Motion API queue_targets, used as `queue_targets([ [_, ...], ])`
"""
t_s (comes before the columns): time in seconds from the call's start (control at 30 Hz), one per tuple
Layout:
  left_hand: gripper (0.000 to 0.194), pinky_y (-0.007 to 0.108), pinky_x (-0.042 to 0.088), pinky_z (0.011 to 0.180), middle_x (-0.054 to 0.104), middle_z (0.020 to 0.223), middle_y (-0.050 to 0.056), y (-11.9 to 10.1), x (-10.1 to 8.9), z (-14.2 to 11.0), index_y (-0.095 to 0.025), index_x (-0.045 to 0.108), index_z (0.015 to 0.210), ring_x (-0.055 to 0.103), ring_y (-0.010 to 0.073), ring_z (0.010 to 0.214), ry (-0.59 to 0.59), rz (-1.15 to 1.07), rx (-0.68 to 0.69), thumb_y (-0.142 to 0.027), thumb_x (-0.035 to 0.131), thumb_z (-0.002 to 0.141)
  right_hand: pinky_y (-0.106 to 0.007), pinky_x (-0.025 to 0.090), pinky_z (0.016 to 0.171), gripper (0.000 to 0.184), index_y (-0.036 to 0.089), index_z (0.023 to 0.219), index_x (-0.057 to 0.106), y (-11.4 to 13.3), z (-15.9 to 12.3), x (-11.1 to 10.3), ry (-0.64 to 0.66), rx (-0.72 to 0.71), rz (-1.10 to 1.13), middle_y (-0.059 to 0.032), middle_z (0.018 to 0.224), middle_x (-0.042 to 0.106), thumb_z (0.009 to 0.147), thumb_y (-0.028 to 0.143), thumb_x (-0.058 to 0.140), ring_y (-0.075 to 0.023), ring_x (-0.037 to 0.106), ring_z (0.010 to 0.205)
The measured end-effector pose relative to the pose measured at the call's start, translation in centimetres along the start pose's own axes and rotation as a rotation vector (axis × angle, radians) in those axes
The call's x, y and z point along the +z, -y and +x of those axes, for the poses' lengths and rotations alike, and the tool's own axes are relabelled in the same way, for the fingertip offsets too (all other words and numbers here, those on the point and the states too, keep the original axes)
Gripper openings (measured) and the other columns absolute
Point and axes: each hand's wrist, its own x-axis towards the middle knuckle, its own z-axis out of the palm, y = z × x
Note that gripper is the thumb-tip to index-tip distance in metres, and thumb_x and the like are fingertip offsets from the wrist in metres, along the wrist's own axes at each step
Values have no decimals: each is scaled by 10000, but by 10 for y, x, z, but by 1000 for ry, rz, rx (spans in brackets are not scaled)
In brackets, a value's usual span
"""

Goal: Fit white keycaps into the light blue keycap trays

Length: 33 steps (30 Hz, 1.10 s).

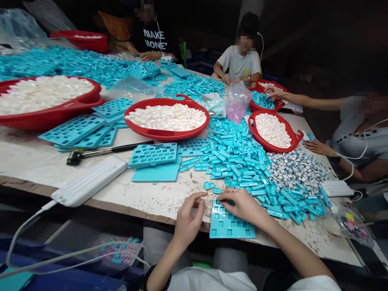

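A turquoise plastic tray (230,225) with rows of square pockets lies at the table's near edge, partly overhanging it. My right hand (243,205) rests on the tray's top edge, fingers curled and pressing down, a ring on one finger. My left hand (188,219) hovers just left of the tray, thumb and fingers pinched together; whatever they hold is too small to make out. Two small turquoise pieces (212,187) lie just beyond my hands. A large heap of turquoise clips (242,161) spreads to the right.
Red basins of white pieces (167,117) (272,130) (42,95) stand on the table, with more turquoise trays (153,154), a hammer (100,152), a white power bank (89,181) and a pile of small white-blue pieces (295,167). Three other people work at the far and right sides.
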Motion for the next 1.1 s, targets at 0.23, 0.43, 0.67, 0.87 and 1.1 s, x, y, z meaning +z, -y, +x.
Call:
queue_targets([
  [0.23,180,359,493,830,705,954,36,-10,4,8,-222,645,1037,646,215,900,217,114,76,-269,493,955,-312,564,857,220,223,1027,756,2,-4,15,-107,-28,101,-52,1008,745,875,110,643,-197,720,917],
  [0.43,188,361,503,837,702,954,45,-13,3,9,-214,642,1053,644,222,924,212,119,62,-267,495,948,-320,574,844,204,235,1008,743,3,-7,22,-194,-53,133,-52,971,752,910,128,600,-200,722,928],
  [0.67,195,368,510,860,707,1005,55,-10,3,8,-219,639,1065,647,223,949,192,99,64,-267,488,950,-333,578,855,307,276,1170,696,1,-8,25,-195,-43,102,-33,1037,768,903,146,615,-208,736,939],
  [0.87,199,372,524,851,701,972,56,-10,4,9,-213,650,1042,655,230,945,181,106,45,-286,488,952,-350,563,899,295,255,1162,683,0,-8,29,-196,-64,60,-53,1073,753,904,142,597,-213,716,999],
  [1.1,306,381,504,994,648,1223,72,-12,1,42,-259,682,1184,611,231,1143,419,98,163,-246,456,979,-326,578,835,180,234,1048,695,-3,-8,21,-315,-50,92,-62,1000,727,900,201,599,-200,707,918],
])
